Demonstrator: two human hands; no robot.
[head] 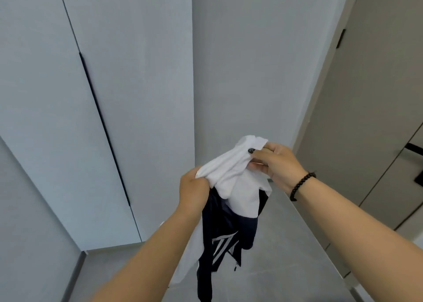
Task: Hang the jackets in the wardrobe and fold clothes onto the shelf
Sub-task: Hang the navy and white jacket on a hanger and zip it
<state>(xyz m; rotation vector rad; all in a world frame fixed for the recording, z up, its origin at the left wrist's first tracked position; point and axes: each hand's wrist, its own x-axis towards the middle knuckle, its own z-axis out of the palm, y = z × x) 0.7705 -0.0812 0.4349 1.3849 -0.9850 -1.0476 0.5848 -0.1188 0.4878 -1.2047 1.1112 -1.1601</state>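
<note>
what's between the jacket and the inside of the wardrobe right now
The wardrobe doors are closed, so they block the way. Both hands, the left hand and right hand, hold the white and navy jacket.

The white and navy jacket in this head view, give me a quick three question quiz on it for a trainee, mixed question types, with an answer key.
1. True or false: both the left hand and the right hand grip the jacket.
2. Multiple choice: which part of the jacket do the hands hold? A) the white upper part B) the navy lower part C) the zipper pull
3. Fill in: the beaded bracelet sits on the ____ wrist.

Key: 1 true; 2 A; 3 right.
</note>
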